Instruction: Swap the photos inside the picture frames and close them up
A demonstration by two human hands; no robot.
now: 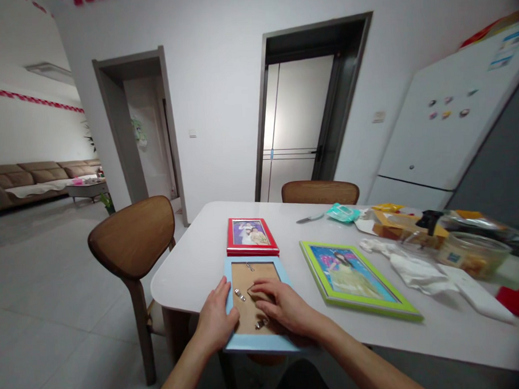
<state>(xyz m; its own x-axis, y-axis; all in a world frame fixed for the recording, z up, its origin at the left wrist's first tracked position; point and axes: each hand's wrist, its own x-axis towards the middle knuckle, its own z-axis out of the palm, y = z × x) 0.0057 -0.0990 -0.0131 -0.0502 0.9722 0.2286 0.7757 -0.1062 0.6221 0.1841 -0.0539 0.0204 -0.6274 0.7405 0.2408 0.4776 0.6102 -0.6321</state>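
A light blue picture frame [261,343] lies face down at the table's near edge, its brown backing board [243,278] showing. My left hand [217,314] grips the frame's left side, thumb near the backing. Over the middle of the board, my right hand [285,305] has its fingers bent together around a small, thin piece that I cannot make out. Small metal clips [240,295] sit on the board, with others near its top and bottom. A red picture frame [251,237], photo up, lies just beyond the blue one.
A green picture frame [351,273] lies photo up to the right. A knife [310,218], a teal packet [343,212], crumpled tissues [417,268] and a clear tub [472,254] are farther right on the white table [193,260]. Wooden chairs [135,240] stand left and behind.
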